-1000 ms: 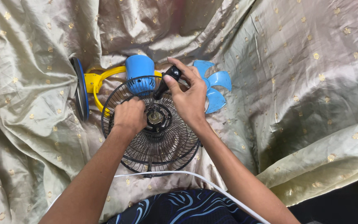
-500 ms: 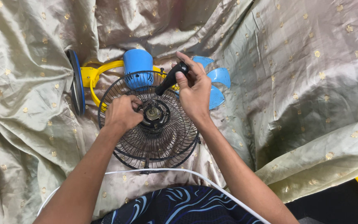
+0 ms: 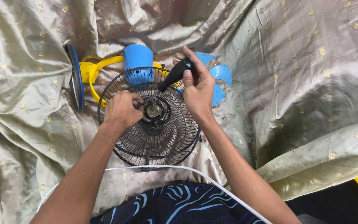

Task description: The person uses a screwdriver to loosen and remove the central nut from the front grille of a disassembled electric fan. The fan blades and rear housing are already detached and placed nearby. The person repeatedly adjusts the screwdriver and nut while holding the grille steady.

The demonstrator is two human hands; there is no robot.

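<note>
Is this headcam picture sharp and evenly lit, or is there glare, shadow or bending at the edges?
In the head view, the right hand, the screwdriver and the left hand on the wire fan guard look sharp; the shiny cloth shows soft sheen, with darker shade in its folds; the white cord curves, whether from lens bending I cannot tell.

Domestic setting: work surface draped in gold-dotted beige cloth (image 3: 295,83); small table fan (image 3: 146,83) dismantled at twelve o'clock.

I can't see the screwdriver (image 3: 175,75) tip; it is too thin to tell where it meets the hub (image 3: 154,110). My right hand (image 3: 197,89) covers part of the blue fan blade (image 3: 218,83). The white cord (image 3: 179,170) runs off the bottom edge.
</note>
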